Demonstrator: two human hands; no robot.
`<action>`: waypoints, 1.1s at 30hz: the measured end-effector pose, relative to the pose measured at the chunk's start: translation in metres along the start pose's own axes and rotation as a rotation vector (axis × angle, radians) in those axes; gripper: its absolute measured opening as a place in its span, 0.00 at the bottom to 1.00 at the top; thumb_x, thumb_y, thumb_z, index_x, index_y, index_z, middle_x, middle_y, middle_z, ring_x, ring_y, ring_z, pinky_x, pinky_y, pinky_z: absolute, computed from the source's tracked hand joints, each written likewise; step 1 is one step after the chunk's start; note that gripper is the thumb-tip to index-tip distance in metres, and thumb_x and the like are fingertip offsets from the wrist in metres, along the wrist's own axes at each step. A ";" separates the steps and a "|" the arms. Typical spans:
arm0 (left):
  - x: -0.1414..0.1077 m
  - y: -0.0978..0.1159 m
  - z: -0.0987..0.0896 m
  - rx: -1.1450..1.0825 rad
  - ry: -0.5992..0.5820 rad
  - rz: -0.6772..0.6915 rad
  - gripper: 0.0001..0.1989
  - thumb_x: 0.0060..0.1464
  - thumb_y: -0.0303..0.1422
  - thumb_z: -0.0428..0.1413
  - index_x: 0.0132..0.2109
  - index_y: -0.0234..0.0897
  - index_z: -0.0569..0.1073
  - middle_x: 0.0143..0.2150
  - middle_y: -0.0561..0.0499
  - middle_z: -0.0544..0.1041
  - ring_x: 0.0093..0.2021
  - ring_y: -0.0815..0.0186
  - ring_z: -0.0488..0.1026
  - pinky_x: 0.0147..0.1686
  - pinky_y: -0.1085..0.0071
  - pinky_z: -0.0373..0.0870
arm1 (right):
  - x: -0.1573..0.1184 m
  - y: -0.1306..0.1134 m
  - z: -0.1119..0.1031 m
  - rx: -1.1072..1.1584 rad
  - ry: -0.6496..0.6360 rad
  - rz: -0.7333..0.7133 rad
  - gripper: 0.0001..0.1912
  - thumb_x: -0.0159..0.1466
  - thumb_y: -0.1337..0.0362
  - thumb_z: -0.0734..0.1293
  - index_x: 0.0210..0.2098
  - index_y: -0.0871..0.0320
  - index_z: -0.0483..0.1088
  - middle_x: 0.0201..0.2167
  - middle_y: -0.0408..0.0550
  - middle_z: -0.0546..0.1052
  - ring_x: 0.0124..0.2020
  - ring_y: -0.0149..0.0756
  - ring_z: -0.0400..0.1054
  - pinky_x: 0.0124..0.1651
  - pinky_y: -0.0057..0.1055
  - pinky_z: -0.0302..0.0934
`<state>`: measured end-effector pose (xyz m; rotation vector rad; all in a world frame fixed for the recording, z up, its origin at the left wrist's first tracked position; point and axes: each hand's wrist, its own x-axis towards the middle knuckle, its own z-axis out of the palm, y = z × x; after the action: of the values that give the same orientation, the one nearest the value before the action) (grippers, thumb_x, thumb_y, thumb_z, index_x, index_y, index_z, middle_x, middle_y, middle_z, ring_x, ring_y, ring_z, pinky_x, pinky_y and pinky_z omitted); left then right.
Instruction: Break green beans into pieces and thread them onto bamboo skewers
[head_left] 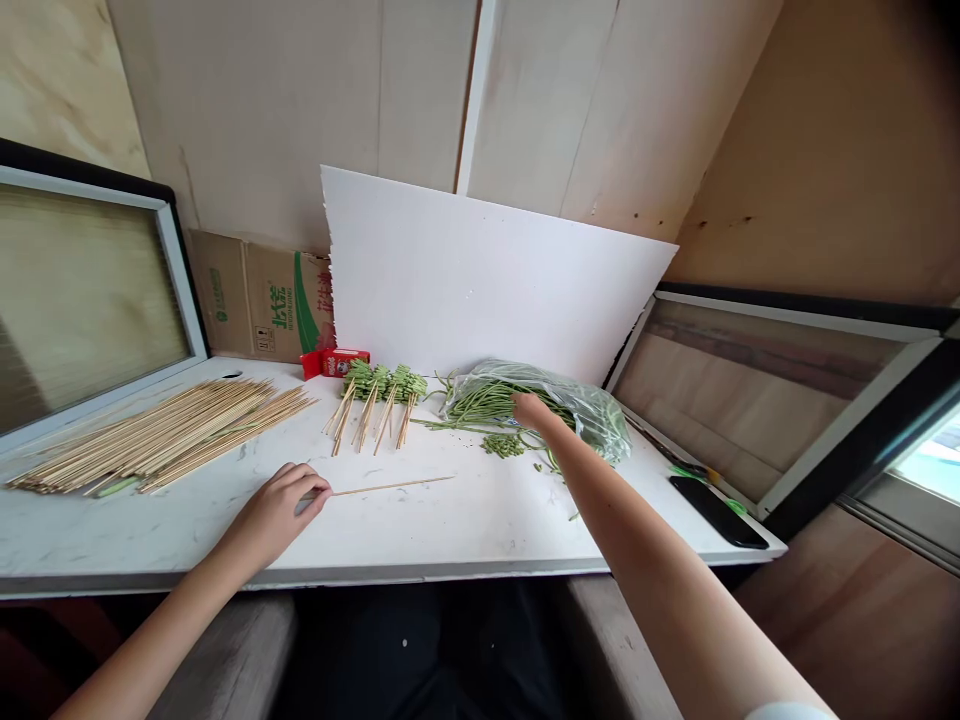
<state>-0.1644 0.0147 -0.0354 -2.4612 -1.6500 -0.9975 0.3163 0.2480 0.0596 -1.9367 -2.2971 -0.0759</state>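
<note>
My left hand [289, 508] is closed round the near end of a thin bamboo skewer [397, 487], which points right, just over the white table. My right hand [531, 410] reaches to a heap of long green beans [487, 402] lying in a clear plastic bag [596, 415]. Its fingers are closed at the beans, but what is between them is hidden. In front of the bag sits a small pile of short green bean pieces [502, 445]. Several skewered bundles of cut beans [384, 382] lie at the back, their bare sticks [366, 418] pointing towards me.
A large spread of bamboo skewers [172, 425] covers the table's left side. Behind stand a small red box [345, 361], a cardboard box [259, 300] and a white board [480, 270]. A black phone [718, 512] lies near the right edge, by framed panels [757, 380].
</note>
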 end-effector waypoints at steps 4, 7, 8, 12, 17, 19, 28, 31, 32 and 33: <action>0.000 0.002 0.000 -0.004 0.024 -0.005 0.12 0.67 0.39 0.52 0.42 0.43 0.79 0.43 0.47 0.80 0.48 0.55 0.75 0.49 0.62 0.73 | 0.017 -0.008 0.015 0.023 0.025 0.028 0.17 0.73 0.59 0.68 0.59 0.58 0.72 0.59 0.57 0.74 0.56 0.45 0.72 0.57 0.43 0.70; 0.000 0.004 -0.002 0.004 0.034 -0.007 0.11 0.68 0.38 0.52 0.42 0.43 0.79 0.43 0.46 0.80 0.48 0.55 0.75 0.49 0.62 0.73 | 0.030 -0.014 0.025 0.022 0.043 0.036 0.20 0.73 0.68 0.65 0.63 0.65 0.69 0.62 0.66 0.72 0.63 0.52 0.64 0.60 0.42 0.63; 0.001 0.006 -0.003 0.008 0.042 -0.006 0.11 0.68 0.38 0.52 0.42 0.42 0.78 0.43 0.46 0.80 0.48 0.55 0.75 0.48 0.62 0.73 | 0.034 -0.016 0.027 0.015 0.049 0.042 0.21 0.73 0.69 0.65 0.64 0.67 0.69 0.63 0.68 0.71 0.65 0.54 0.61 0.60 0.42 0.61; 0.014 0.028 -0.006 0.015 0.073 0.042 0.12 0.69 0.36 0.51 0.44 0.41 0.78 0.43 0.45 0.80 0.48 0.55 0.75 0.47 0.60 0.73 | 0.050 -0.021 0.034 -0.034 0.058 0.064 0.19 0.74 0.63 0.63 0.60 0.66 0.71 0.62 0.70 0.70 0.66 0.59 0.58 0.63 0.47 0.56; 0.071 0.082 0.006 0.013 -0.061 0.222 0.11 0.70 0.34 0.51 0.44 0.41 0.78 0.43 0.44 0.80 0.44 0.57 0.76 0.46 0.59 0.73 | 0.063 -0.019 0.035 -0.098 0.046 -0.009 0.17 0.74 0.60 0.63 0.54 0.66 0.73 0.53 0.69 0.75 0.59 0.58 0.64 0.60 0.46 0.55; 0.106 0.102 0.020 0.024 -0.123 0.298 0.10 0.69 0.34 0.52 0.44 0.40 0.79 0.42 0.44 0.80 0.42 0.58 0.77 0.45 0.59 0.74 | 0.063 -0.015 0.034 -0.117 0.038 -0.078 0.15 0.74 0.62 0.61 0.52 0.64 0.75 0.50 0.66 0.77 0.56 0.55 0.65 0.58 0.43 0.56; 0.257 0.157 0.118 0.168 -0.369 0.278 0.17 0.69 0.36 0.51 0.59 0.39 0.77 0.53 0.41 0.81 0.49 0.54 0.80 0.46 0.62 0.76 | 0.057 -0.012 0.040 -0.159 0.127 -0.247 0.16 0.74 0.59 0.61 0.52 0.58 0.77 0.53 0.60 0.76 0.59 0.52 0.65 0.59 0.41 0.56; 0.286 0.165 0.145 0.263 -0.460 0.190 0.18 0.70 0.36 0.50 0.57 0.35 0.78 0.51 0.37 0.82 0.51 0.51 0.80 0.48 0.60 0.75 | 0.058 -0.016 0.043 -0.126 0.134 -0.229 0.16 0.73 0.56 0.64 0.52 0.58 0.77 0.52 0.58 0.77 0.57 0.51 0.67 0.58 0.40 0.57; 0.292 0.165 0.152 0.278 -0.476 0.168 0.18 0.69 0.36 0.51 0.57 0.32 0.78 0.50 0.35 0.82 0.50 0.50 0.80 0.48 0.59 0.74 | 0.059 -0.017 0.044 -0.119 0.134 -0.222 0.16 0.73 0.56 0.64 0.52 0.58 0.77 0.52 0.58 0.77 0.57 0.51 0.67 0.58 0.40 0.57; 0.298 0.165 0.158 0.293 -0.486 0.147 0.18 0.69 0.35 0.52 0.56 0.30 0.78 0.50 0.33 0.82 0.50 0.49 0.80 0.48 0.58 0.74 | 0.060 -0.017 0.044 -0.118 0.135 -0.217 0.15 0.73 0.57 0.64 0.51 0.58 0.77 0.52 0.58 0.77 0.56 0.51 0.67 0.57 0.40 0.57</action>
<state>0.1232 0.2426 0.0440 -2.6934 -1.5417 -0.1248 0.2866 0.3089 0.0246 -1.6655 -2.4513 -0.3603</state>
